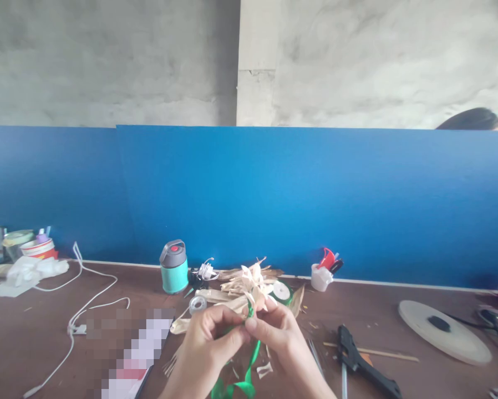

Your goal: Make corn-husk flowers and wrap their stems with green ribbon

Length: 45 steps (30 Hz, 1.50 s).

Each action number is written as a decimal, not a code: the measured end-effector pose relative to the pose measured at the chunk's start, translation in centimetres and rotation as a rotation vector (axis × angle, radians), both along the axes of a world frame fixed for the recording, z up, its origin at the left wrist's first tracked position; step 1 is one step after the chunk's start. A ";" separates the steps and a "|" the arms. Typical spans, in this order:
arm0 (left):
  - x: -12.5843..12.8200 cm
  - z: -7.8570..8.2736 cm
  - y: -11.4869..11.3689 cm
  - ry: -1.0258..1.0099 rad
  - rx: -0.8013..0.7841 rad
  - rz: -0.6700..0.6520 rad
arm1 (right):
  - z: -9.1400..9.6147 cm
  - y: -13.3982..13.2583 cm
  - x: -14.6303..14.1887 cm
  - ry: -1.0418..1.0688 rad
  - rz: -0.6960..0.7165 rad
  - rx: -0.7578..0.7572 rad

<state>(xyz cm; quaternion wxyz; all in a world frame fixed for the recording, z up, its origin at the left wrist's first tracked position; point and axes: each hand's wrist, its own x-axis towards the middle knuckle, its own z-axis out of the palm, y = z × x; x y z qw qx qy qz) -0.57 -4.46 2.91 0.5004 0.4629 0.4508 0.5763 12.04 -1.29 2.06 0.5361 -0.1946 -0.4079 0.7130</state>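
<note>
A pale flower (pixel 254 282), its petals looking like dried husk, stands upright at the centre with green ribbon round its short stem. My left hand (pixel 216 346) pinches the stem from the left with thumb and forefinger. From the other side my right hand (pixel 284 335) grips the same stem just under the petals, its thumb meeting my left fingertips. Loose green ribbon (pixel 248 383) trails below the hands in a curl. Behind the flower lie dried husk strips (pixel 228 288) and a ribbon spool (pixel 283 292); the fingers hide part of the stem.
A hot glue gun (pixel 351 354) and a thin stick (pixel 394 353) lie to the right, near a round pale disc (pixel 440 332). A teal flask (pixel 174 271), tape roll (pixel 197 304) and white cable (pixel 72 318) are leftward. A cup (pixel 320 278) stands by the blue partition (pixel 274 194).
</note>
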 end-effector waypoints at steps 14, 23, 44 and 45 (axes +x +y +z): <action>0.0 0.2 0.4 -0.224 -0.140 -0.154 | 0.1 0.8 1.1 -0.032 0.123 0.014; 1.0 0.1 -0.3 0.147 0.126 0.144 | -0.9 0.6 0.3 -0.036 -0.024 0.012; 0.3 0.8 -0.5 0.110 0.063 0.055 | 0.4 0.4 1.2 -0.064 0.058 -0.042; 0.2 0.9 -0.4 0.066 0.030 0.012 | 0.5 0.5 1.5 -0.078 0.097 -0.028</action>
